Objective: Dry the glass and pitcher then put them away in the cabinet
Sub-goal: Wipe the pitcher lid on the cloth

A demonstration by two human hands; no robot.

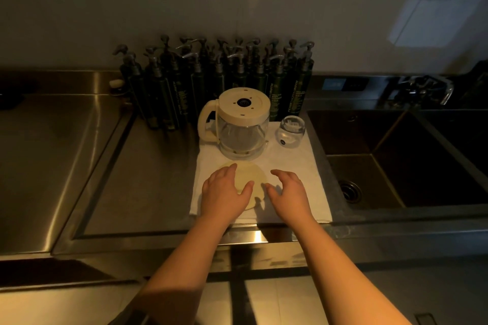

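— Progress so far?

— Hardly any, I'd judge. Just beyond the left hand [224, 190] the pitcher [241, 124] stands upside down on the white towel [295, 166], base up, handle to that hand's far left. Beyond the right hand [287, 190], further off, the glass [291, 130] also sits on the towel, apparently inverted. Both look set out to drain; neither is being dried, and no cabinet shows.

— And the hands?

— Left hand lies spread, fingers relaxed, over a pale round lid [250, 179] directly beneath it; I can't tell whether it presses down. Right hand hovers just beside the lid's right edge, fingers loosely curved, holding nothing.

— What else?

— Further beyond the pitcher, a cluster of dark pump bottles [211, 79] against the wall. Off to the right hand's right, the sink [396, 161].

— Remaining?

— Everything, seemingly: drying pitcher and glass, then storing both. The lid probably comes first.
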